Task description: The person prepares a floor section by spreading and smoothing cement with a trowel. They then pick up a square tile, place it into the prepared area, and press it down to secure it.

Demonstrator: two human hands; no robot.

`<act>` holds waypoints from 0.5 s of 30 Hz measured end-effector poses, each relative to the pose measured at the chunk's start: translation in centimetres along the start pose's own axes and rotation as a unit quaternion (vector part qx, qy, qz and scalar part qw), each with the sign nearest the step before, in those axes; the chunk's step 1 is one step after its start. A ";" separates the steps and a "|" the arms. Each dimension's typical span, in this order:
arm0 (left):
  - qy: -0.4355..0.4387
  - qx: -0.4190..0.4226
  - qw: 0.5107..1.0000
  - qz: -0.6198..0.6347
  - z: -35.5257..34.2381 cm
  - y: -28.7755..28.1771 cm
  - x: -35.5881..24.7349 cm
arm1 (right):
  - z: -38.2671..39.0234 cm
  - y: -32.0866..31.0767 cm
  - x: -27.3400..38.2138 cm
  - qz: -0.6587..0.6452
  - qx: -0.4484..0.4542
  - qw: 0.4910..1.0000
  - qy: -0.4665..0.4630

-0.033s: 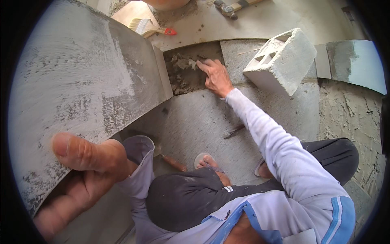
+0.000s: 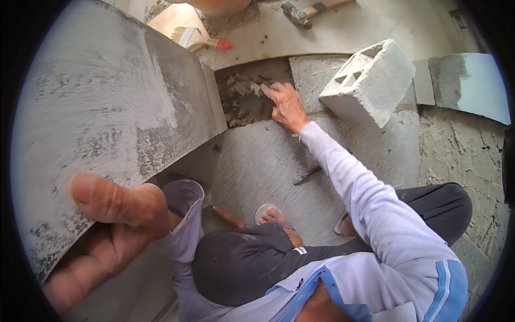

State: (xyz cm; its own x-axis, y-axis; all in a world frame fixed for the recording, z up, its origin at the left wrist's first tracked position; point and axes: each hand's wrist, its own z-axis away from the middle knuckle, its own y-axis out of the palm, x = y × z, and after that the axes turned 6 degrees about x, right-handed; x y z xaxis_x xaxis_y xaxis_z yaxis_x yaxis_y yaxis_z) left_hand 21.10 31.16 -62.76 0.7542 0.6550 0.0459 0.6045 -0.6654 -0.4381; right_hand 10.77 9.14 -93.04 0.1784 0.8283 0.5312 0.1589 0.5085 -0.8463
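My left hand [image 2: 120, 225] grips the edge of a large grey slab [image 2: 96, 102] at the left, its thumb over the top face and its fingers partly hidden underneath. My right hand [image 2: 284, 107] reaches into a rough recess of dark mortar [image 2: 238, 110] beside the slab; its index finger is extended to a pale crumbly lump [image 2: 252, 88], the other fingers bent, with nothing clearly held. A hollow concrete block [image 2: 370, 86] rests tilted just right of that hand.
A paintbrush [image 2: 198, 40] with a red-tipped handle, a hammer [image 2: 300, 16] and a rounded container [image 2: 214, 5] lie beyond the recess. A wooden-handled tool [image 2: 228, 217] is by my foot [image 2: 271, 217]. Grey panels [image 2: 456, 80] and rough mortar [image 2: 456, 155] are at the right.
My right hand has shifted very slightly down toward me, its index finger still at the pale lump. The left hand's grip on the slab looks the same.
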 end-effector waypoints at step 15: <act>0.032 0.037 0.998 0.046 0.1 -0.2 0.4 | -6.0 -10.9 1.7 0.106 0.027 0.991 0.082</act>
State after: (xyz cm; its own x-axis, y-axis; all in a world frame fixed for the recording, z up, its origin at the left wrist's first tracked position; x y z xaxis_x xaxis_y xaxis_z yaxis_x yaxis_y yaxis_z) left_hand 21.26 31.64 -62.77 0.8218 0.5666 0.0593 0.5133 -0.6912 -0.5086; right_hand 15.17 3.59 -82.73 0.3593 0.8706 0.3362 0.0500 0.3418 -0.9385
